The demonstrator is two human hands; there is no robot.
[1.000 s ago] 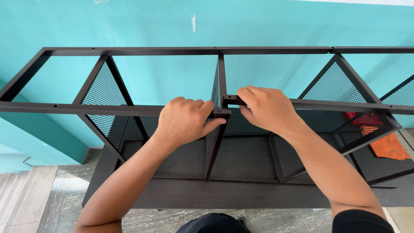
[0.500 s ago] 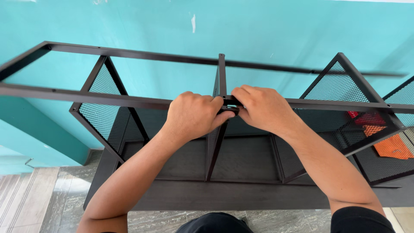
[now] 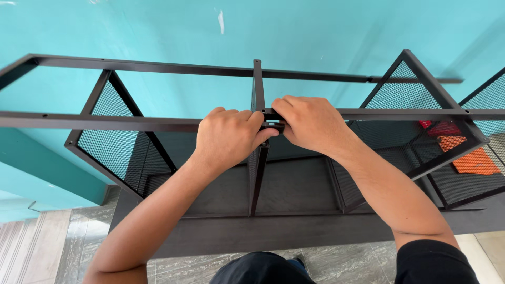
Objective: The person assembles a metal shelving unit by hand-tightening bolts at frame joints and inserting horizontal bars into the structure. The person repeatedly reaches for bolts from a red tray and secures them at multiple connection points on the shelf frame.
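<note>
1. Seemingly midway through assembly, a black metal shelf frame (image 3: pixel 158 124) stands before a turquoise wall (image 3: pixel 158 31), seen from above by the person working on it.
2. Both hands meet at the middle of the front top rail (image 3: pixel 400 112), where an upright centre divider (image 3: pixel 257 158) joins it.
3. At that junction the left hand (image 3: pixel 227 138) is curled closed over the rail and the divider's top, thumb stretched toward a small dark fitting that is too hidden to identify.
4. Opposite, the right hand (image 3: pixel 311 122) is likewise closed, fingers folded down onto the rail and the same fitting.
5. Judging by how things lie, much appears done: front and rear rails (image 3: pixel 158 67) are up, the mesh side panels (image 3: pixel 118 144) stand in place, and a dark bottom shelf (image 3: pixel 294 184) sits below.
6. Left to do, it seems, is this centre joint; whether it is already tight cannot be told.
7. Lengthwise, the frame runs left to right across the view, parallel to the wall, its open top facing the camera.
8. An orange item (image 3: pixel 473 160) lies behind the right-hand mesh.
</note>
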